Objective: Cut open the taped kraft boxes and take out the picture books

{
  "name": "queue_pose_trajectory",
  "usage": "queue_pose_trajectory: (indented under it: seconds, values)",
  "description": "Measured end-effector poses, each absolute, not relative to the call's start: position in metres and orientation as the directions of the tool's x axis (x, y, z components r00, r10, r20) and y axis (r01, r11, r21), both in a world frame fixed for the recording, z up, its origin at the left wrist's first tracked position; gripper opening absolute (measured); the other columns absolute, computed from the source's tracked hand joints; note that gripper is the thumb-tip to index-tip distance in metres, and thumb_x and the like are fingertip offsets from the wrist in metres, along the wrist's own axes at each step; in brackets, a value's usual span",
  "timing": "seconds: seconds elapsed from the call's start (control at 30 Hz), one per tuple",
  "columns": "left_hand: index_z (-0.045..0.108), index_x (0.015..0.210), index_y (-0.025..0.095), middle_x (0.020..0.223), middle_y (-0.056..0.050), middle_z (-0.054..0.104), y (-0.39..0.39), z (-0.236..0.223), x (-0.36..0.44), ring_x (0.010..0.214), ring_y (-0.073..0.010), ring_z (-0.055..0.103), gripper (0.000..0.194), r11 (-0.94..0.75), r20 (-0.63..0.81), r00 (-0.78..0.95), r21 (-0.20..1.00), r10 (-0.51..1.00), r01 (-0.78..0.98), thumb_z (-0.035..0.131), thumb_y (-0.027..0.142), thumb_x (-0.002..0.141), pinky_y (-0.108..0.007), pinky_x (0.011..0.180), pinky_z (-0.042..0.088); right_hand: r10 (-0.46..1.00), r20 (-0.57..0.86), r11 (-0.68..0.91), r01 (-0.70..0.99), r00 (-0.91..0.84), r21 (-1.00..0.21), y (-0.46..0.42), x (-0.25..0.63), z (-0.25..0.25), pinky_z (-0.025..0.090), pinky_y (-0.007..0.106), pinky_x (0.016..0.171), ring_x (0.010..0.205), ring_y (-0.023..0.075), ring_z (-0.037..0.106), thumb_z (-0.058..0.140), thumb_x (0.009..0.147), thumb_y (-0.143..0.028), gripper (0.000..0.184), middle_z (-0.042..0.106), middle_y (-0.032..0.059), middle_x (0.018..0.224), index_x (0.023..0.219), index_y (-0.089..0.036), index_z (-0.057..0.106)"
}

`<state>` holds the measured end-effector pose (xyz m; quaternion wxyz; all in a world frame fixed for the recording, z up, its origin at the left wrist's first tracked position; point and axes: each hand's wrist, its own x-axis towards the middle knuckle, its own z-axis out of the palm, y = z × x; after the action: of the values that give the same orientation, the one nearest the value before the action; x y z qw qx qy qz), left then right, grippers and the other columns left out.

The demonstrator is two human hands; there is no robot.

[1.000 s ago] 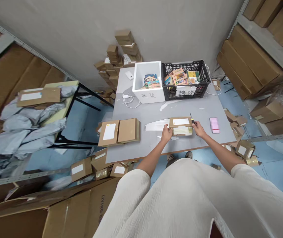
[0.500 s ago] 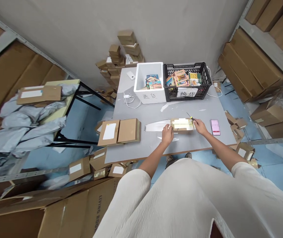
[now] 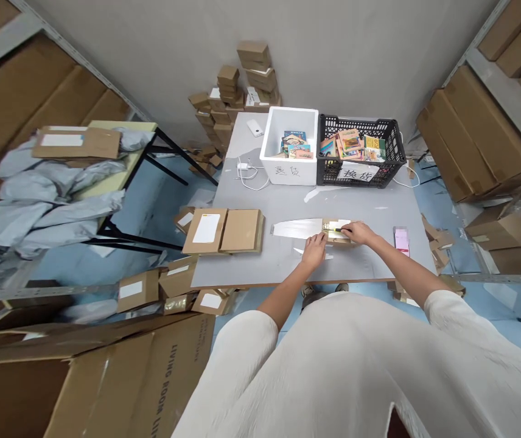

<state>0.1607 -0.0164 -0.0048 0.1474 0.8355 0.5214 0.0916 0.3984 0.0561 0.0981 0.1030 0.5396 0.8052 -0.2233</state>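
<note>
On table (image 3: pixel 237 274), right hand (image 3: pixel 357 232) has fingers curled round knife (image 3: pixel 339 230); left hand (image 3: pixel 315 248) touches box (image 3: pixel 333 224), grip unclear. Knife could slip into left hand if pushed hard.

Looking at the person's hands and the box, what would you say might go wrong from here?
The right hand holds a knife over the box, close to the left hand; a slip might cut it. Too deep a cut could damage anything inside. The right forearm might also knock the nearby phone.
</note>
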Motion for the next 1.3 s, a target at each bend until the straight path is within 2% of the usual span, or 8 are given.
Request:
queue_pose_trajectory:
  seconds: [0.13,0.33,0.57,0.73,0.93,1.2,1.3]
  values:
    - [0.046,0.166,0.019,0.162,-0.017,0.055,-0.016,-0.003,0.160,0.142,-0.0333,0.053,0.072,-0.415,-0.001,0.443,0.349,0.897,0.841,0.053,0.013,0.094,-0.047,0.121,0.038,0.823,-0.429,0.305,0.927,-0.371,-0.217,0.059,0.395,0.103,0.046,0.030,0.086,0.116,0.0270,0.071,0.041,0.113,-0.041,0.047,0.080,0.0085,0.132,0.135,-0.028,0.080]
    - [0.046,0.166,0.021,0.162,-0.016,0.055,-0.016,-0.002,0.158,0.141,-0.0327,0.054,0.071,-0.429,0.000,0.455,0.335,0.891,0.839,0.054,0.014,0.096,-0.047,0.121,0.038,0.800,-0.489,0.314,0.937,-0.348,-0.153,0.064,0.386,0.119,0.044,0.031,0.081,0.112,0.0271,0.072,0.042,0.112,-0.040,0.046,0.082,0.0096,0.126,0.131,-0.027,0.081]
    - [0.058,0.157,0.025,0.152,-0.015,0.063,-0.010,0.000,0.160,0.135,-0.0325,0.059,0.049,-0.398,0.021,0.418,0.350,0.908,0.848,0.048,0.028,0.109,-0.049,0.119,0.040,0.791,-0.522,0.303,0.945,-0.320,-0.122,0.070,0.377,0.127,0.047,0.032,0.085,0.113,0.0284,0.074,0.046,0.112,-0.041,0.043,0.083,0.0108,0.124,0.126,-0.028,0.084]
    - [0.070,0.140,0.026,0.138,-0.014,0.070,0.002,-0.006,0.158,0.127,-0.0285,0.063,0.037,-0.381,0.037,0.399,0.391,0.916,0.838,0.046,0.025,0.112,-0.045,0.113,0.045,0.805,-0.513,0.282,0.953,-0.298,-0.111,0.071,0.373,0.122,0.051,0.033,0.087,0.113,0.0295,0.075,0.046,0.112,-0.044,0.044,0.083,0.0121,0.125,0.125,-0.028,0.085]
    - [0.072,0.134,0.024,0.135,-0.012,0.070,0.009,-0.015,0.158,0.122,-0.0261,0.065,0.033,-0.375,0.025,0.403,0.426,0.915,0.824,0.047,0.027,0.113,-0.039,0.110,0.049,0.789,-0.518,0.300,0.942,-0.332,-0.147,0.072,0.372,0.118,0.051,0.031,0.088,0.114,0.0281,0.074,0.045,0.112,-0.044,0.045,0.082,0.0132,0.127,0.125,-0.026,0.084]
    - [0.073,0.128,0.024,0.129,-0.012,0.071,0.009,-0.015,0.162,0.118,-0.0264,0.065,0.031,-0.406,0.022,0.431,0.387,0.902,0.828,0.046,0.027,0.114,-0.040,0.109,0.049,0.802,-0.538,0.256,0.963,-0.258,-0.081,0.072,0.376,0.116,0.054,0.035,0.090,0.114,0.0313,0.075,0.050,0.110,-0.044,0.043,0.081,0.0179,0.127,0.121,-0.023,0.086]
    - [0.073,0.127,0.023,0.130,-0.013,0.071,0.008,-0.015,0.161,0.117,-0.0266,0.065,0.032,-0.400,0.027,0.422,0.383,0.906,0.833,0.045,0.026,0.114,-0.041,0.108,0.050,0.797,-0.547,0.239,0.966,-0.256,-0.104,0.071,0.393,0.115,0.054,0.036,0.088,0.113,0.0317,0.075,0.051,0.109,-0.045,0.041,0.081,0.0159,0.126,0.120,-0.026,0.086]
